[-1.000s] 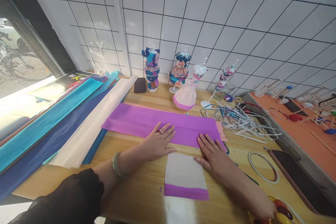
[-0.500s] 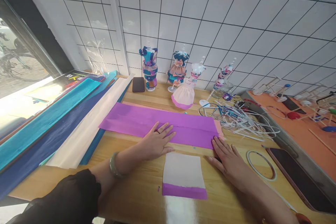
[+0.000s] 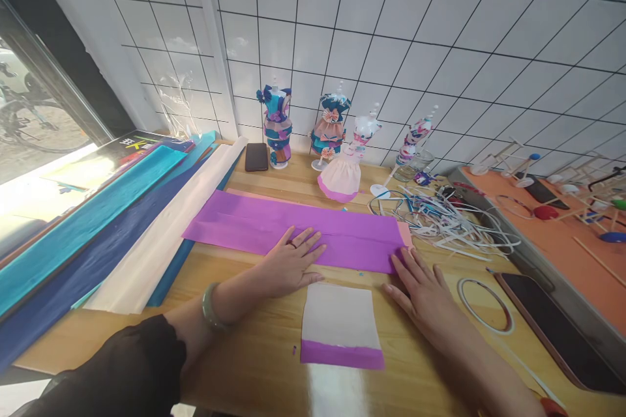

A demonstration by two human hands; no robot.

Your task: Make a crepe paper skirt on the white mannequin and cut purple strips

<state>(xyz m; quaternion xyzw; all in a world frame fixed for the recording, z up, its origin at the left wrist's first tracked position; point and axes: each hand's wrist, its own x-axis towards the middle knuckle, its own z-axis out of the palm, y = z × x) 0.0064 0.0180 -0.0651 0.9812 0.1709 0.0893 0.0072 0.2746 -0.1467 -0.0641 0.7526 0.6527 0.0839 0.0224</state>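
Observation:
A long strip of purple crepe paper (image 3: 244, 218) lies across the wooden table, with a peach layer showing under its right end and back edge. My left hand (image 3: 293, 258) rests flat on the strip's front edge, fingers spread. At the right front corner, my right hand (image 3: 421, 287) touches the paper with its fingertips, fingers stretched out. Between my hands and nearer to me lies a small white paper piece (image 3: 340, 316) with a purple band along its front edge. Neither hand grips anything.
Folded crepe paper (image 3: 161, 234) in white and blues covers the left side. Dressed mini mannequins (image 3: 278, 127) stand along the tiled wall, near a phone (image 3: 257, 157). To the right are tangled strips (image 3: 440, 225), a tape roll (image 3: 486, 305) and a large dark phone or tablet (image 3: 557, 332).
My right hand has shifted slightly up along the paper's right corner, its fingers a little more spread. The left hand stays in place, and the view has moved slightly.

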